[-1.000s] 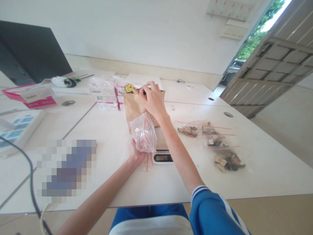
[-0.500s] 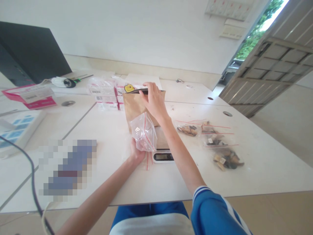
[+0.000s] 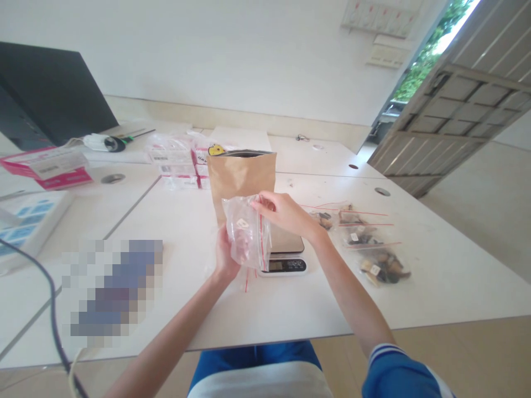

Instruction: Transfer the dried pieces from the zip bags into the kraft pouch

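A clear zip bag [image 3: 244,240] with a small white label and a red seal line is held up in front of a brown paper pouch [image 3: 244,177]. My left hand [image 3: 226,254] grips the clear bag from behind and below. The fingers of my right hand [image 3: 276,207] pinch its upper right edge by the red line. The pouch stands upright with its mouth open, next to a yellow cartoon figure. Partly behind the clear bag lies a scale [image 3: 286,265] with a dark display. Red-lined plastic [image 3: 246,281] shows below my left hand.
Clear bags of dried brown pieces [image 3: 384,268] lie to the right. Pink and white boxes [image 3: 174,160] are stacked behind on the left. A blurred phone-like item [image 3: 120,287], a white tray [image 3: 33,221] and a dark cable [image 3: 53,309] are at the left.
My right hand has left the pouch's top edge and come down to the clear bag's upper edge. More of the scale now shows. The clear bag has shifted slightly right and down.
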A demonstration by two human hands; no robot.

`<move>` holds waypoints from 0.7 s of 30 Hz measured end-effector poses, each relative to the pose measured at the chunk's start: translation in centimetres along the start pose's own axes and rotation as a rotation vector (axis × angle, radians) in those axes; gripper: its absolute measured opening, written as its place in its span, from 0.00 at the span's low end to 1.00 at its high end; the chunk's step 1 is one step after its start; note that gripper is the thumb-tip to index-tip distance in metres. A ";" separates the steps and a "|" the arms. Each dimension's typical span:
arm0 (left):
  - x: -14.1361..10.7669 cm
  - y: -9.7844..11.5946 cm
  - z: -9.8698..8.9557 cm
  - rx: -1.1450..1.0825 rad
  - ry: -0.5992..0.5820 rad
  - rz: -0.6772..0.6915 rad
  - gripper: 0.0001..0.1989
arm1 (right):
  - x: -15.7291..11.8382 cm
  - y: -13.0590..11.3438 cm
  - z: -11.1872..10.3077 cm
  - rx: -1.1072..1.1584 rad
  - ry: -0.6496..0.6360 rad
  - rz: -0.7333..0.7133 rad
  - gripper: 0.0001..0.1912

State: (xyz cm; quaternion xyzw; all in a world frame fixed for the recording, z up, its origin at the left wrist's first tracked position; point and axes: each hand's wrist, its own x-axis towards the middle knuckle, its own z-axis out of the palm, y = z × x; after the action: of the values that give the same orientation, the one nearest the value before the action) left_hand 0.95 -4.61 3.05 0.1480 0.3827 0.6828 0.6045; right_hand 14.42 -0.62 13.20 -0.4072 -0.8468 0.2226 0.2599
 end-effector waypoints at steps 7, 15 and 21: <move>-0.7 0.3 -0.1 0.387 -0.299 0.165 0.34 | -1.9 0.7 0.0 0.120 0.195 0.065 0.16; -3.4 2.5 1.4 0.675 -0.078 0.379 0.18 | -4.3 0.1 1.3 0.158 0.331 0.107 0.17; -4.3 4.5 0.8 0.718 0.010 0.440 0.18 | -6.1 0.7 3.4 0.466 0.195 0.218 0.20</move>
State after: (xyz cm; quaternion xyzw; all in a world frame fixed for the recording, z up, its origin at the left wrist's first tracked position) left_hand -0.76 -8.23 7.82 0.4245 0.5585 0.6195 0.3523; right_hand 15.97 -5.74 8.56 -0.4447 -0.6948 0.3977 0.4016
